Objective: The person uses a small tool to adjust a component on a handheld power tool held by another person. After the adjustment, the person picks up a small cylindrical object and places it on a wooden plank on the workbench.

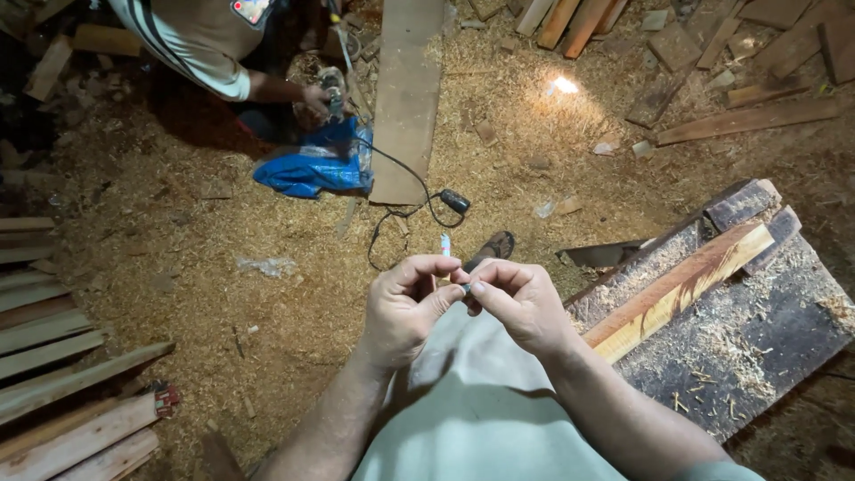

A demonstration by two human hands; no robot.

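Observation:
Both my hands meet over my lap in the head view. My left hand (408, 307) and my right hand (517, 301) pinch a small thin object (445, 246), like a pencil or marker, between thumbs and fingertips. Its pale tip with a red band sticks up above my fingers. A small dark part shows where my fingertips touch. My pale trousers (472, 401) lie under the hands. My sandalled foot (492, 247) shows just beyond the fingers.
A dark workbench (757, 338) dusted with shavings stands at the right, with a reddish-yellow wood strip (681, 289) on it. Sawdust covers the floor. Another person (214, 44) crouches at the top left by a blue bag (312, 165), a cable and a long plank (408, 98). Boards are stacked at the left (62, 383).

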